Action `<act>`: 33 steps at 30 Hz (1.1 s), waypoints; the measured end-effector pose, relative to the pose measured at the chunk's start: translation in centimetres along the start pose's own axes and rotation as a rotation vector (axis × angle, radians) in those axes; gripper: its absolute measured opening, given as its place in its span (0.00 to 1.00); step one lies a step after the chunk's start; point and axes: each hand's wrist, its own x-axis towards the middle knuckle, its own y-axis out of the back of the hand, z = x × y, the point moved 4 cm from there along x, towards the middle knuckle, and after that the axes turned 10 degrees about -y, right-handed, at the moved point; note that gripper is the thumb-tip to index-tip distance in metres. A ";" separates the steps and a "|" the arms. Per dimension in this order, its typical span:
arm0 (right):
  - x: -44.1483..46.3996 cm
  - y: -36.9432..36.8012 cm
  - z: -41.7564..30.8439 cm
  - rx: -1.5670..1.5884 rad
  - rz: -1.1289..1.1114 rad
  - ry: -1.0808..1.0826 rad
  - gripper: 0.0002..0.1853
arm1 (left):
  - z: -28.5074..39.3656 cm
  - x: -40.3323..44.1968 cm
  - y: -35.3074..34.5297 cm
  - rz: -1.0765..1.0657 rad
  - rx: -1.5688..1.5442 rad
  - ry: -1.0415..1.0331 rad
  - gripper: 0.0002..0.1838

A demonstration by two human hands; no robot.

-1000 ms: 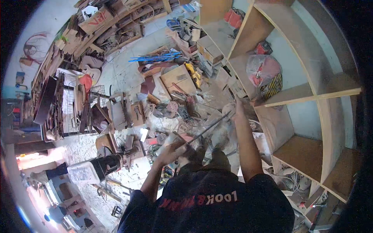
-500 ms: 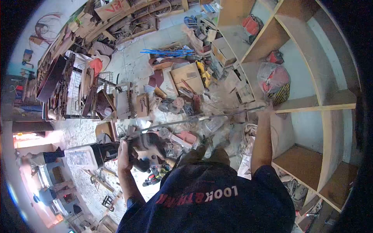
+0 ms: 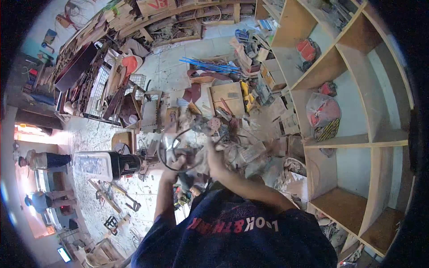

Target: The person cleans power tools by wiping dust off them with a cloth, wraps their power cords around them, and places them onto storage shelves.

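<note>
A thin dark cable (image 3: 160, 151) is bent into a loop in front of my body, beside the white-and-black machine. My left hand (image 3: 176, 163) is closed on the lower part of the loop. At the loop's right side my right hand (image 3: 213, 154) is raised, blurred by motion, with the cable running at its fingers. Part of the cable past my right hand is smeared and hard to follow against the clutter.
The white-and-black machine (image 3: 96, 165) stands left of my hands. Wooden shelves (image 3: 342, 144) hold a clear bag of red items (image 3: 324, 111) on the right. Scrap wood, boxes and blue rods (image 3: 210, 65) cover the floor ahead. Two people (image 3: 42, 201) are at far left.
My right hand has come from the shelf edge at far right in beside my left hand. The cable, stretched straight between them before, is now looped. My left hand has shifted slightly right.
</note>
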 end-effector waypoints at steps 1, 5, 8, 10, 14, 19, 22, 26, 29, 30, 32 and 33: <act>-0.6 -0.9 0.3 -0.162 0.059 -0.014 0.30 | 0.9 0.0 -1.7 -0.064 0.026 0.076 0.25; 2.1 0.0 1.9 -0.183 0.142 -0.168 0.34 | 0.0 1.1 -5.3 -0.223 -0.098 -0.058 0.28; 5.0 3.2 2.8 -0.198 0.038 0.189 0.28 | 1.0 0.6 -7.1 -0.356 0.174 0.232 0.32; 3.9 4.7 0.4 -0.331 0.373 0.265 0.25 | -1.1 0.4 -7.8 -0.369 -0.073 0.287 0.33; 5.8 7.4 -1.4 0.047 0.399 0.207 0.27 | -1.5 0.7 -8.6 -0.337 0.029 0.379 0.26; 9.4 14.7 -6.9 0.322 0.266 0.034 0.29 | -2.4 -0.4 -4.9 -0.365 0.237 0.245 0.19; 11.7 18.3 -9.0 0.511 0.003 0.117 0.34 | -2.0 -0.8 -2.6 -0.325 0.306 0.175 0.18; 10.4 23.0 -13.0 0.632 -0.111 0.194 0.31 | 0.5 -3.2 2.0 0.179 0.003 0.241 0.09; 13.2 30.3 -15.3 0.613 -0.042 0.190 0.26 | -3.7 -6.5 9.0 0.409 -0.241 0.319 0.05; 14.1 32.5 -16.3 0.584 -0.050 0.228 0.24 | -5.9 -7.5 11.7 0.448 -0.354 0.368 0.03; 12.4 33.1 -20.0 0.541 -0.069 0.327 0.23 | -7.2 -9.6 14.4 0.579 -0.453 0.215 0.04; 11.3 33.0 -21.6 0.496 0.023 0.274 0.21 | -9.3 -11.1 17.1 0.619 -0.485 0.164 0.07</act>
